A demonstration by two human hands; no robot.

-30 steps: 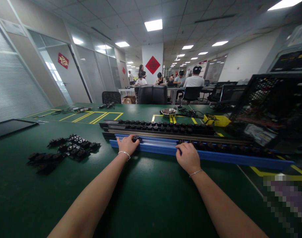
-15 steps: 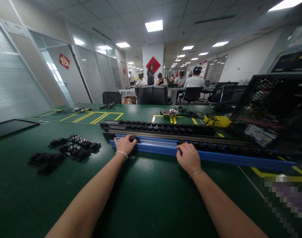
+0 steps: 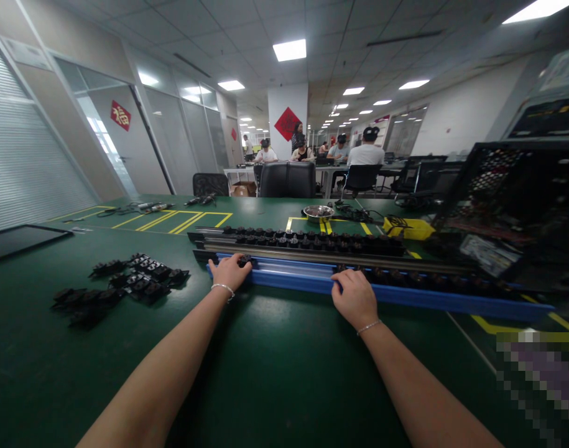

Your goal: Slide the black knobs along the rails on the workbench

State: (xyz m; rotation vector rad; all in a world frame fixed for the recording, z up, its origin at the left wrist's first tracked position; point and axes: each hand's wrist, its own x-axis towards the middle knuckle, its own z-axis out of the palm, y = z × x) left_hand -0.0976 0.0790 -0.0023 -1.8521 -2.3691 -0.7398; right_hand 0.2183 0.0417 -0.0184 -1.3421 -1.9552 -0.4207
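Observation:
A long blue rail lies crosswise on the green table, with a pale channel showing between my hands. Near the rail's left end, my left hand is closed on a small black plug-like part in the channel. My right hand is curled over the rail farther right, thumb and fingers gripping its front edge. From beside those fingers, a row of similar black parts fills the channel to the right. The undersides of my right fingers are hidden.
Behind the blue rail lie dark rails lined with black parts. A pile of loose black parts sits to the left. Farther back are a metal bowl, a yellow box and cables. An open computer case stands at right.
My left hand has slid slightly left along the rail with the black part. My right hand stays in place. In the background, a standing person has moved right.

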